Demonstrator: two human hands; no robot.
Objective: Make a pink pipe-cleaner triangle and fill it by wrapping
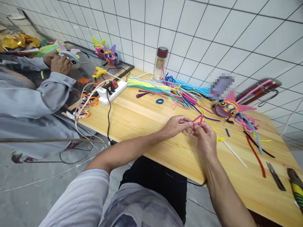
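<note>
A pink pipe cleaner [201, 119], bent into a small triangle, is pinched between the fingertips of both hands above the front half of the wooden table. My left hand [178, 125] grips its left corner with thumb and fingers closed. From the other side, my right hand [205, 138] pinches the lower right part; some of its fingers are hidden behind the thumb. Just beyond the hands lies a bundle of coloured pipe cleaners [163, 86], with a coiled blue ring [159, 101] in front of it. A fish-shaped ornament [226, 108] sits to the right.
On the right are thread snips [276, 176], pliers [295, 186], a white stick [234, 153] and a red strip [255, 154]. A glass bottle [161, 63] stands by the wall. Leftward are a power strip [112, 91], a yellow glue gun [99, 72] and a co-worker's hands [61, 64] on another ornament.
</note>
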